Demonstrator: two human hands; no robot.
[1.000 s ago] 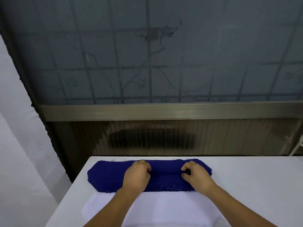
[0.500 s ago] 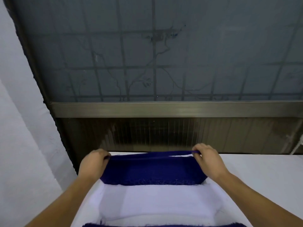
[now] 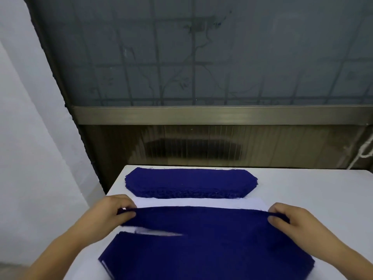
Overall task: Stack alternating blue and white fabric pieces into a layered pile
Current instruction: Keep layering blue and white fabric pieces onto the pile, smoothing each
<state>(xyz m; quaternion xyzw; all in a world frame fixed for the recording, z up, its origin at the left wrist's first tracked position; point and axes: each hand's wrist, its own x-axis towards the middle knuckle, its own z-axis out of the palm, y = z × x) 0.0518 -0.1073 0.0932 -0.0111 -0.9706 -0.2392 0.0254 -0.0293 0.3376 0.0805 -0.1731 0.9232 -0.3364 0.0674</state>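
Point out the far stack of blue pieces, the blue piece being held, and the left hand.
far blue stack (image 3: 190,181), head view, middle of top piece.
held blue piece (image 3: 201,221), head view, its centre.
left hand (image 3: 113,212), head view, back of hand.

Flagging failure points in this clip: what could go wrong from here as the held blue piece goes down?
The blue piece, pinched at its ends by the left hand and right hand, may land skewed on the near pile; a white sliver already shows there. It sags mid-span, so it could fold or wrinkle.
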